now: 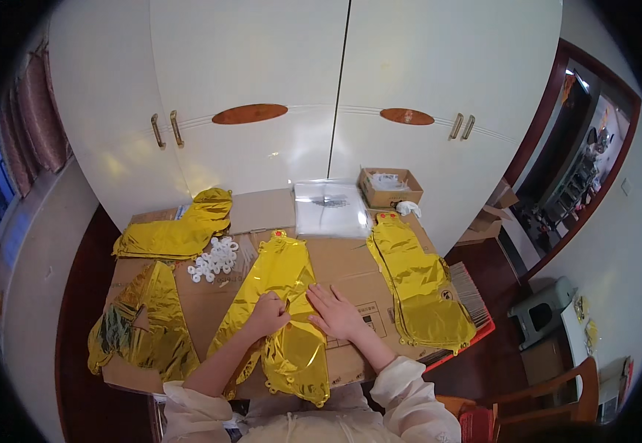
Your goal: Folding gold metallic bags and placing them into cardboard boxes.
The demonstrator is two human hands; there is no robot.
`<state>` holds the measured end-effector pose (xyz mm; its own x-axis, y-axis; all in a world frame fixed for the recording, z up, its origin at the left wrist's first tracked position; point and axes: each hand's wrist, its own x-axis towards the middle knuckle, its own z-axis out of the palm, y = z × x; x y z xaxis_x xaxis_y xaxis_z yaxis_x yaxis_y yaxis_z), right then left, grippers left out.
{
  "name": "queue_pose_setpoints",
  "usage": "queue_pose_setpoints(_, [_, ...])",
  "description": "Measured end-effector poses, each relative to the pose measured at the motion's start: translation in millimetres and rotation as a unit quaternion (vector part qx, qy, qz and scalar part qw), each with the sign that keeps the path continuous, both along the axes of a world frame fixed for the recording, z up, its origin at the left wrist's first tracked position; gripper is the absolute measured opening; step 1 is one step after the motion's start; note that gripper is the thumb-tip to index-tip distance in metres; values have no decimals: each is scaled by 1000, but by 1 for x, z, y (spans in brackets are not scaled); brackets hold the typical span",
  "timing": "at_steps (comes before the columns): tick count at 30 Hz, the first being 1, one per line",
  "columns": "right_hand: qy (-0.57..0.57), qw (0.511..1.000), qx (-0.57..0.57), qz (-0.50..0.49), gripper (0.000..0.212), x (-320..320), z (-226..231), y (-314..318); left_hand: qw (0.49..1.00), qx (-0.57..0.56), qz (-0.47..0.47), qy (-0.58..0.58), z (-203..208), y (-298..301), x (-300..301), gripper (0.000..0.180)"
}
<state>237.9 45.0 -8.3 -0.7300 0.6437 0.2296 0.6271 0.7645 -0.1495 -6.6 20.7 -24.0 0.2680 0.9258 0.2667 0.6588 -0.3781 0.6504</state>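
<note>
A flat, shiny gold foil balloon (290, 348) with small tabs along its edge lies lengthwise in front of me. A red spot marks its far end. Curled into a fist, my left hand (266, 316) grips the foil near its middle, where creases gather. My right hand (338, 314) rests flat with fingers stretched out, its fingertips on the balloon's right edge and the palm over the cardboard (347, 269). To the left of the balloon lies a pile of small white plastic rings (214, 260).
More gold foil lies at the far left (162, 238), a crumpled gold piece (155, 325) at the near left, and a stack of gold balloons (424, 292) at the right. Clear plastic bags (328, 210) and a small cardboard box (390, 193) sit by the white cabinet (262, 59).
</note>
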Motion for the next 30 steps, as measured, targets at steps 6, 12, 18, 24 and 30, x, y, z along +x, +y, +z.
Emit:
queue_pose_setpoints(6, [-1,1000,14,7,68,0,-2,1,998,62,-4,1,2,-1,2,20])
queue_pose_setpoints(12, [-19,1000,15,8,69,-1,-3,2,998,3,35,44,20,-11,5,22])
queue_pose_setpoints(18, [-33,999,25,11,70,1,-5,4,989,88,-71,95,60,3,37,38])
queue_pose_setpoints(24, [-96,995,5,3,69,-2,1,0,965,73,-98,230,25,30,44,47])
queue_pose_setpoints(30, [-57,997,43,2,67,0,-9,1,964,-6,-99,247,22,57,33,48])
